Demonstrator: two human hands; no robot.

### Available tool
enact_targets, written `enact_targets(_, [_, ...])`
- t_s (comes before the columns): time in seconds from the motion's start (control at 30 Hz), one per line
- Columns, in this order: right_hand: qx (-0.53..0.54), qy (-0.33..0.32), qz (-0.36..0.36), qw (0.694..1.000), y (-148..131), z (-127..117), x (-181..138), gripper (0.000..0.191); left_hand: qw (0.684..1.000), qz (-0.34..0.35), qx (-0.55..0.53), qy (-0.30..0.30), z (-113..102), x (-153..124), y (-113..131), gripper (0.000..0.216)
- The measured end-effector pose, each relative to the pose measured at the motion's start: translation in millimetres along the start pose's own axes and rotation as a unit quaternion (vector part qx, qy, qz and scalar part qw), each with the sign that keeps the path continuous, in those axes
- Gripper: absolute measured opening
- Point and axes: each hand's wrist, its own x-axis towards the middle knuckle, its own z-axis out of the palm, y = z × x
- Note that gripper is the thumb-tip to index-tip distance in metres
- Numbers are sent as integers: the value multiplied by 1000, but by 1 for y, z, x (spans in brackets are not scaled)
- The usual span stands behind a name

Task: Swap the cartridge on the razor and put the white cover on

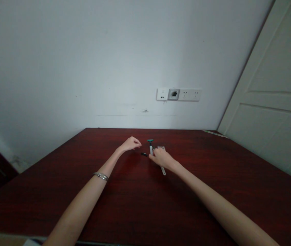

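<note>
Dark red wood table (pixel 212 177) against a white wall (pixel 83 68), socket strip (pixel 178 94) up behind, door (pixel 276 102) off to the right. Razor (pixel 150 145) lies flat on the table, green head away from the person, white handle running back toward the right grip (pixel 162 158). Long axis is roughly fore-aft, just ahead of that grip's fingertips and touching them. Right grip curls down at the handle's near end; whether it closes round it is too small to tell. White stick (pixel 163 171) pokes out behind the same grip's heel, maybe a separate piece, unclear. Small black piece (pixel 144 154) sits just left of the right grip, clear bit (pixel 161 147) just ahead of it. Left grip (pixel 131 143) hovers left of the razor head, near but apart, fingers loosely curled, nothing visible inside. Right grip is the nearer one. Bracelet (pixel 100 176) on the left wrist.
</note>
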Motion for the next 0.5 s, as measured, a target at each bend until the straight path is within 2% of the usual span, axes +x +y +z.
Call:
enact_targets(0.2, [-22, -37, -12, 999, -4, 8, -4, 36, 991, 56, 113, -46, 6, -1, 3, 25])
enact_targets(0.33, [-26, -56, -7, 998, -8, 9, -5, 34, 985, 71, 139, -75, 9, -2, 4, 25])
enact_targets(0.5, [-34, -55, -1, 998, -9, 9, -6, 32, 983, 77, 145, -79, 10, -2, 2, 24])
